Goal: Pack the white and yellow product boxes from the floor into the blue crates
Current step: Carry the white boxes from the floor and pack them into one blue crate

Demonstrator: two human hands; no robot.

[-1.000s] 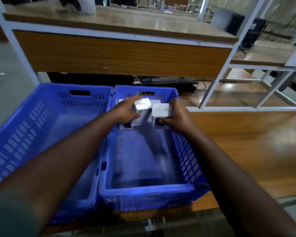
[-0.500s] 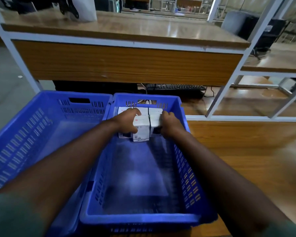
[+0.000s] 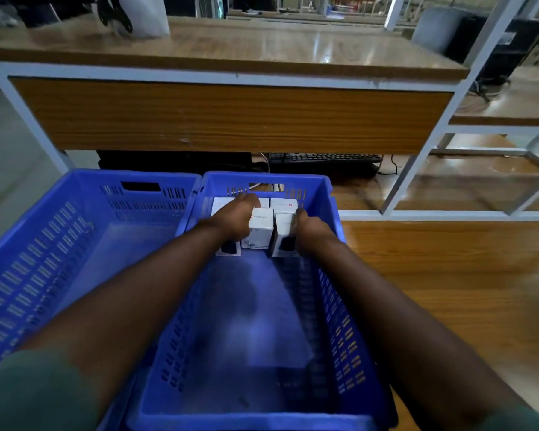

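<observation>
Two blue crates sit side by side on the floor. Both my hands reach into the far end of the right crate [image 3: 330, 306]. My left hand [image 3: 234, 219] grips a white box [image 3: 259, 227] with red print, standing on the crate floor. My right hand [image 3: 310, 231] holds a second white box [image 3: 282, 233] pressed against the first. Behind them, more white boxes [image 3: 283, 204] stand against the far wall, partly hidden by my hands. The left crate [image 3: 44, 259] holds nothing that I can see.
A wooden workbench [image 3: 231, 116] with a white metal frame rises just beyond the crates. A black keyboard [image 3: 324, 157] and cables lie under it. Wooden floor [image 3: 448, 275] stretches to the right; grey floor lies at the far left.
My hands lowered the two white boxes from above the crate to its floor at the far end and pushed them together. The view moved closer over the right crate.
</observation>
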